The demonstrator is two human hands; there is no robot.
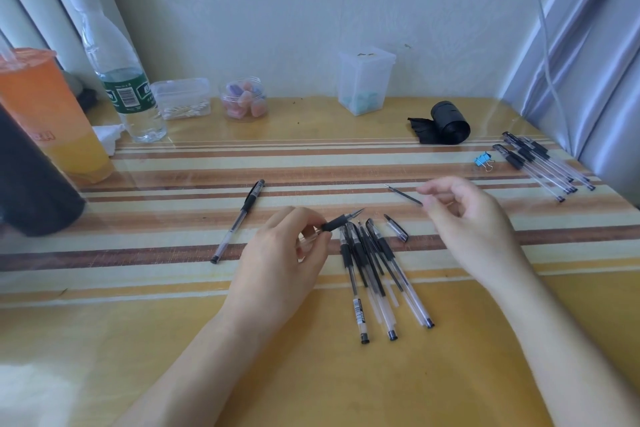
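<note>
Head view: the left hand curls its fingers round a pen barrel at mid-table, tip aimed far and right, likely steadied for refitting. The right hand, slightly blurred, pinches a thin refill just right of it. A loose cap lies beside the pen pile. The bottle has a green label with a barcode, but its writing is too small to read.

pen mid-table: clear plastic barrel, matt blk grip, shiny tip | refill right of it: thin dark tube, prob plastic | table: glossy clear cover over striped wood-look top | far-right roll: shiny blk plastic film | binder clip: blue body, metal wire handles
</note>
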